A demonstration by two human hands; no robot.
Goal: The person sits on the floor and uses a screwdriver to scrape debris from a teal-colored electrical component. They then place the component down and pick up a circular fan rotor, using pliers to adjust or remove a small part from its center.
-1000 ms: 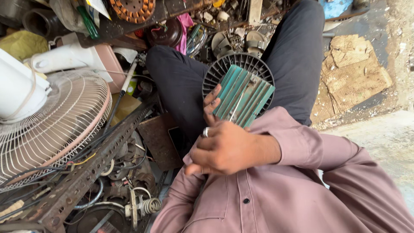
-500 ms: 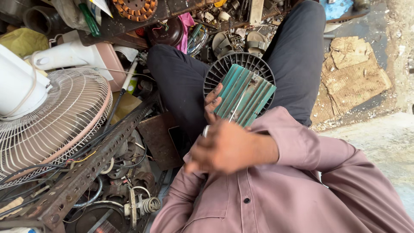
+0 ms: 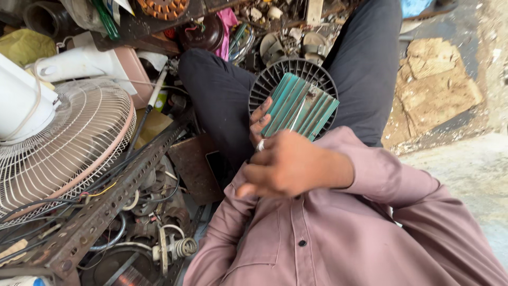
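Observation:
A dark round ribbed grille (image 3: 275,79) rests over my lap, with a bundle of flat green strips (image 3: 296,106) lying across its face. My left hand (image 3: 259,119) grips the left edge of the grille and strips, its fingers curled up along the side, a ring on one finger. My right hand (image 3: 288,164) is closed at the lower end of the green strips and covers most of the left hand. Both arms wear mauve sleeves, and my black trousers (image 3: 222,95) are behind the grille.
A white wire fan guard (image 3: 63,153) lies at the left beside a perforated metal angle bar (image 3: 111,204). Wires, a spring (image 3: 182,247) and scrap parts lie below. Metal clutter fills the top. A broken stone slab (image 3: 434,79) lies on the ground at the right.
My right hand has edged slightly upward toward the green strips. The grille and my left hand stay nearly where they were.

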